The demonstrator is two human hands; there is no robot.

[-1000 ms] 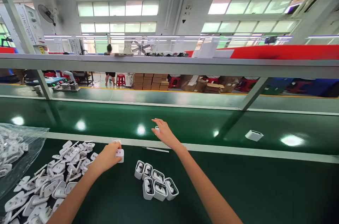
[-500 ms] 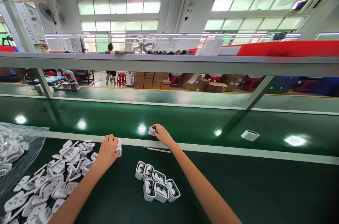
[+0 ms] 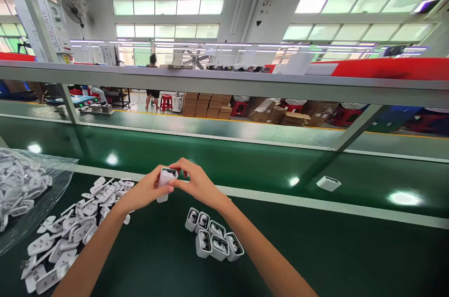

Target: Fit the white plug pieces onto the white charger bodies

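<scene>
My left hand (image 3: 146,190) and my right hand (image 3: 198,184) meet above the belt's near edge. Both grip a white plug charger (image 3: 167,177) between them, its dark-marked end facing up. A second white piece (image 3: 162,199) shows just below my left fingers; I cannot tell whether it is part of the same charger. Nearer me, a tight group of upright white chargers (image 3: 212,236) stands below my right wrist. A loose heap of white plugs with metal pins (image 3: 77,224) lies to the left of my left forearm.
A clear plastic bag of white plugs (image 3: 31,189) lies at the far left. A lone white charger (image 3: 329,183) rests on the green belt (image 3: 245,166) to the right. A grey beam (image 3: 224,79) crosses above, with boxes, stools and a standing person beyond.
My hands have moved together from their separate spots to meet at the centre, with a charger between them. The view has shifted slightly, and the heap and group look unchanged.
</scene>
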